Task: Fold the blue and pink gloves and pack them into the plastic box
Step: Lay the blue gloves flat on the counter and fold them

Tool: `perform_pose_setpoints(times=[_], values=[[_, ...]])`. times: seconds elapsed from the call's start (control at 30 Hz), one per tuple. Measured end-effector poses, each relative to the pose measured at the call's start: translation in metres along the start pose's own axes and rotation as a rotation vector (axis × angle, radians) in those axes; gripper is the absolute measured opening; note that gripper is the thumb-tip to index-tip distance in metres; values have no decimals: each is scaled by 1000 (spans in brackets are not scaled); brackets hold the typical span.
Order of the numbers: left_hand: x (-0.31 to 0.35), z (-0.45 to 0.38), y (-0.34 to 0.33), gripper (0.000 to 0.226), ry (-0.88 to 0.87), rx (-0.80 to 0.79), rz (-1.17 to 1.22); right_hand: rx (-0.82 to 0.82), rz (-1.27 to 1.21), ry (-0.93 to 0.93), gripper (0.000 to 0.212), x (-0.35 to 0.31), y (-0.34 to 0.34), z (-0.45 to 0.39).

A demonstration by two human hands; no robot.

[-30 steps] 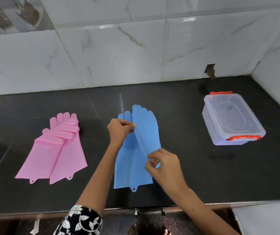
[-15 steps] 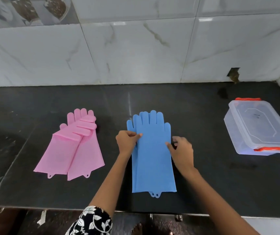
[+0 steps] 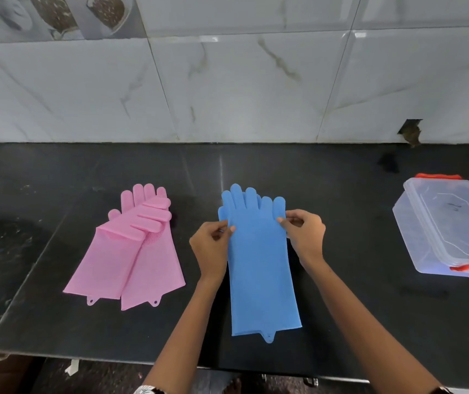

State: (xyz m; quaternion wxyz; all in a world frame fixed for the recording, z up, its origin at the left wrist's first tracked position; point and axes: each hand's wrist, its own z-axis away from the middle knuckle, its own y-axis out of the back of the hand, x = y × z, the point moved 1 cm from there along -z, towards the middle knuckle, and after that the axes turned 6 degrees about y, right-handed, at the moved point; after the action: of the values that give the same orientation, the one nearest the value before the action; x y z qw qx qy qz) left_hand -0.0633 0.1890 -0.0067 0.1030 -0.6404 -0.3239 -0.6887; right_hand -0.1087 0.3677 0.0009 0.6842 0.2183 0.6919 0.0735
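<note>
The blue gloves (image 3: 260,265) lie stacked one on the other in the middle of the black counter, fingers pointing to the wall, cuffs toward me. My left hand (image 3: 212,244) pinches their left edge just below the fingers. My right hand (image 3: 304,233) pinches the right edge at the same height. The pink gloves (image 3: 130,251) lie to the left, overlapping, the upper one slanted with its fingers to the right. The clear plastic box (image 3: 449,226) with red latches stands at the right, its lid on.
The black counter (image 3: 341,308) ends in a front edge close to me. A white marble-tiled wall runs along the back, with a small hole at the right. A duller wet-looking patch of counter lies at the far left.
The upper blue glove, held lifted and curled a second ago, now lies flat on the other one. Both hands slid up to the edges near the fingers. The camera shifted left.
</note>
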Motion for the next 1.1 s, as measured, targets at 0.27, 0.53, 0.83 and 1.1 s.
perform_pose_setpoints(times=[0.27, 0.53, 0.83, 1.1], values=[[-19, -7, 2, 23, 178, -49, -71, -82, 132, -93, 16, 16, -14, -2], [-19, -12, -3, 23, 233, -88, -20, -80, 187, -100, 7, 17, -8, -2], [-15, -31, -7, 34, 274, -166, -1, -119, 151, -138, 13, 22, 2, -11], [-13, -39, -20, 23, 246, -94, -63, -117, 188, -66, 38, 8, -8, -48]])
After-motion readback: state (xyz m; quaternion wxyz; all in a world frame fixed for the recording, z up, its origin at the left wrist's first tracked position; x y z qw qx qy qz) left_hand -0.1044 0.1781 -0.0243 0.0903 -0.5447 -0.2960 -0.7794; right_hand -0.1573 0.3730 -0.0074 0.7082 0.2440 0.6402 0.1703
